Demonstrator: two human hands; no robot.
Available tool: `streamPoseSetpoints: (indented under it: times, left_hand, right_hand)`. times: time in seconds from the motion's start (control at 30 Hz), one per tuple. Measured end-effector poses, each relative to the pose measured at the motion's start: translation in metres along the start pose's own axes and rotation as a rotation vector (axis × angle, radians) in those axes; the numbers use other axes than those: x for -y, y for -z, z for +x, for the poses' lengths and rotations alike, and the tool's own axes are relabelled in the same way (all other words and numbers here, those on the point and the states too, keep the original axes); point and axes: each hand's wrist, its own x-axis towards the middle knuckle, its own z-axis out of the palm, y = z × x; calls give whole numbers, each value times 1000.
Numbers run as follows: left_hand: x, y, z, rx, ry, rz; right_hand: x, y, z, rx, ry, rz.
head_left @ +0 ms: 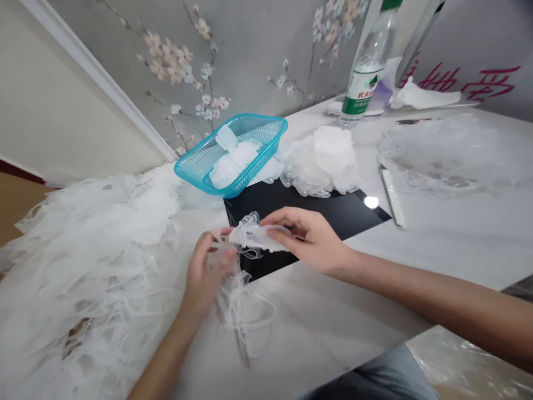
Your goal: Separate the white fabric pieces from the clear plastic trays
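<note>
Between my two hands is a small stack of sheer white fabric pieces, held above a black board. My right hand pinches its right end between thumb and fingers. At the left end, my left hand is closed on thin, stringy fabric trimmings; its fingertips are slightly blurred. More looping trimmings lie or hang below it, over the white table. Past the board sits a pile of white fabric pieces.
A blue plastic basket holds white pieces. Sheer scraps heap along the left. At right are a craft knife and a mound of clear mesh-like scraps. A water bottle stands at the back near the floral wall.
</note>
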Motion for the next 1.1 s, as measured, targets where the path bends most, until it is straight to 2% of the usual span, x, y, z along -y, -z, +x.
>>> streamPoseSetpoints:
  times: [0.07, 0.13, 0.27, 0.33, 0.4, 0.47, 0.6, 0.67, 0.73, 0.8, 0.87, 1.0, 1.1]
  left_hand:
    - [-2, -6, -5, 55, -150, 121]
    - [-3, -10, -8, 44, -269, 223]
    - [-4, -13, -13, 51, -458, 394]
    - [-5, -12, -16, 44, -522, 510]
    - [-7, -11, -19, 6, -531, 605]
    - [-8, -10, -20, -15, -476, 617]
    - [-11, -13, -17, 20, -227, 410]
    - [-12, -16, -17, 47, -163, 323]
    - [-13, -18, -17, 53, -206, 311]
    - [-12, -20, -17, 44, -302, 357]
    - [-9, -20, -17, 57, -354, 406]
    - [-2, -18, -15, 90, -239, 336]
    - [1, -16, -15, 84, -165, 229]
  right_hand:
    - [1, -3, -2, 66, -26, -1]
    - [3, -5, -4, 115, -18, 6]
    - [6, -8, -7, 226, 78, -44]
    - [8, -7, -5, 204, 77, -88]
    - [7, 1, 0, 74, -12, -68]
    - [4, 13, 10, -139, -114, 10]
    - [-8, 41, 28, -567, -139, 158]
    - [-12, 47, 33, -673, -115, 170]
    - [-13, 47, 33, -720, -110, 183]
    - [-12, 43, 32, -697, -125, 219]
    - [-11, 36, 29, -568, -161, 255]
    - [-9, 25, 26, -196, -223, 295]
    - [-6, 23, 24, -53, -243, 252]
